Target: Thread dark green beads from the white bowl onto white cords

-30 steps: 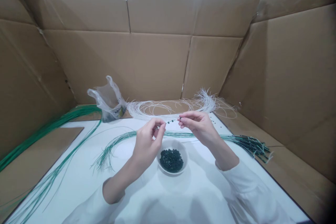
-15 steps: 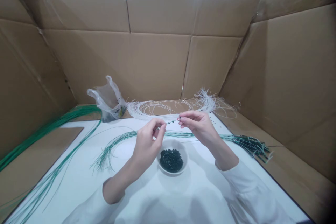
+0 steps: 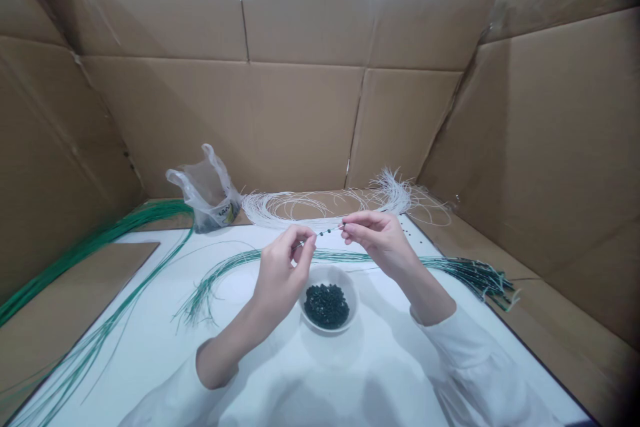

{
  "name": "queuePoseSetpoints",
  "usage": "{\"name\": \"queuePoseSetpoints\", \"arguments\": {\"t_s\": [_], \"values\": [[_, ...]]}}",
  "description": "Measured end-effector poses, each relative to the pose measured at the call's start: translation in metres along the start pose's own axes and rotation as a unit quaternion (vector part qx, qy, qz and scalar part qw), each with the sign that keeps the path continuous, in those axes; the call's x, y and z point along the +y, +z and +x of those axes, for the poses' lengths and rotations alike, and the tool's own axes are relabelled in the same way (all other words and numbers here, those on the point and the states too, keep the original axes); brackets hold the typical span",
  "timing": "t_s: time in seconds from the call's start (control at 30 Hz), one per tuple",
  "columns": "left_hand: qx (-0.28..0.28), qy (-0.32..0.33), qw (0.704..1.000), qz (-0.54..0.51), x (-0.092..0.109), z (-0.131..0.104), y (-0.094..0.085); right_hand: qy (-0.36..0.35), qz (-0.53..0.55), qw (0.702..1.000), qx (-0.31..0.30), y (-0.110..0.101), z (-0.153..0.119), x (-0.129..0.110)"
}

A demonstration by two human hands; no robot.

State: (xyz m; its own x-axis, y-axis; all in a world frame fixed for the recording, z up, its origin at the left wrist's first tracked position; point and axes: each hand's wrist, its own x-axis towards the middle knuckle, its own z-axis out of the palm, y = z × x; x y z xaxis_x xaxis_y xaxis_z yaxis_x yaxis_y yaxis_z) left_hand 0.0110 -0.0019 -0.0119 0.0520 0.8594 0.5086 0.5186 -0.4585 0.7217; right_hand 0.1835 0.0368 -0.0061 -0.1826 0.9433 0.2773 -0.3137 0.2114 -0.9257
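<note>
A thin pale strand with small dark green beads on it stretches between my two hands, above the table. My left hand pinches its left part between thumb and forefinger. The thumb and forefinger of my right hand close on the right end, where a dark bead seems to sit at the fingertips. Below and between the hands stands a white bowl, holding a heap of dark green beads.
Behind my hands lies a bundle of green strands, beaded at its right end. White strands coil at the back beside a plastic bag. More green strands spread at left. Cardboard walls enclose the white table.
Both hands hold nearly the same position and grip. The beads on the strand have shifted very slightly; nothing else visibly differs.
</note>
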Motion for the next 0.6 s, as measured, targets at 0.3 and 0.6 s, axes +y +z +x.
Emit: {"name": "queuePoseSetpoints", "arguments": {"t_s": [0.3,0.6], "values": [[0.007,-0.001,1.0,-0.004,0.0022,-0.0011,-0.0009,-0.003,0.0,1.0,-0.005,-0.0014,0.0003,0.0015],[-0.003,0.001,1.0,0.012,0.0003,0.0005,0.0002,-0.005,-0.002,1.0,-0.009,-0.0021,0.0002,0.0033]]}}
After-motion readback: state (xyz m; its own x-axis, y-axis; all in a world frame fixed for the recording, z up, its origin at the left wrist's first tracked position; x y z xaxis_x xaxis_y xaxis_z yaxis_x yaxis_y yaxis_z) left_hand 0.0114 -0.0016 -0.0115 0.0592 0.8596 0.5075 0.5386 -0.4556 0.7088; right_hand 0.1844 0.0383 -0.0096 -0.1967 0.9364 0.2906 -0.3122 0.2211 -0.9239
